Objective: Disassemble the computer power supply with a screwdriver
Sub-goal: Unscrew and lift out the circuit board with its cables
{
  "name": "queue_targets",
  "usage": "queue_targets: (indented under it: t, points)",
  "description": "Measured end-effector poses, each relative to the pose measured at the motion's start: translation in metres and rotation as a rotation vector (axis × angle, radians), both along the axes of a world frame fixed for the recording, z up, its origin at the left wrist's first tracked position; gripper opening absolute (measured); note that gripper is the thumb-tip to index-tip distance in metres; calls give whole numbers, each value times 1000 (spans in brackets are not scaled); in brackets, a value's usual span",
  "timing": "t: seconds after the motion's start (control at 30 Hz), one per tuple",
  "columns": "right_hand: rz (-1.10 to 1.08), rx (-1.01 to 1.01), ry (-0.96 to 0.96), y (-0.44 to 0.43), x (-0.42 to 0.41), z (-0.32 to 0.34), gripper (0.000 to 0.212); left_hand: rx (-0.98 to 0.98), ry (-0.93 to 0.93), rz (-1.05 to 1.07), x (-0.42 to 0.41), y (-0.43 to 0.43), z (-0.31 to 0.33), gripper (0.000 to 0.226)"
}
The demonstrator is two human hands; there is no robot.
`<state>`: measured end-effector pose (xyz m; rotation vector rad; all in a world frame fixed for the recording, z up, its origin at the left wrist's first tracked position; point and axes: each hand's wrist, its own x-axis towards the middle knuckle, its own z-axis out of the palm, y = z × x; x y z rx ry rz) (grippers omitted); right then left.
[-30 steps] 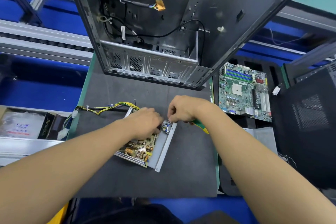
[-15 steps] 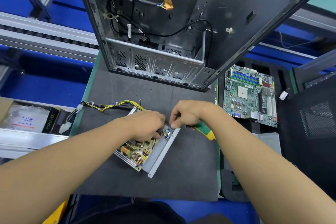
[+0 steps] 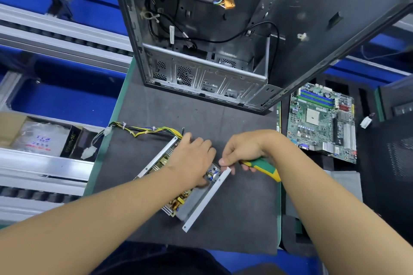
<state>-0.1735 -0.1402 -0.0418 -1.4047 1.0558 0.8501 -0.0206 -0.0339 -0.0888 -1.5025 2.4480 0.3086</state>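
The open power supply [image 3: 192,202] lies on the dark mat [image 3: 234,219]. The left hand [image 3: 192,161] presses on its board. The right hand [image 3: 243,150] holds a green-yellow screwdriver [image 3: 262,167] at its 3 o'clock edge. The empty computer case [image 3: 223,40] stands at 12 o'clock.

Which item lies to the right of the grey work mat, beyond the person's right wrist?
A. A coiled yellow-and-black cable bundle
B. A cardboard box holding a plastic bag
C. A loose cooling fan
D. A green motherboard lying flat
D: the motherboard lies flat, right of the mat and past the right hand, whereas the cable bundle and cardboard box are on the left; no loose fan shows.
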Motion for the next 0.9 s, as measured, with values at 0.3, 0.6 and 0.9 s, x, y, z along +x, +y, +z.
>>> queue_targets:
  t: [0.3,0.6,0.9]
  points:
    - [-49,-101,-14,-4,2,-6,16,-45,101,1,-3,3,-15,42]
    - [-210,-120,-77,9,-15,-13,22,-22,112,-99,-9,3,-13,42]
    - [-221,7,-47,22,-23,-27,25,195,261,-119,4,-12,-2,27]
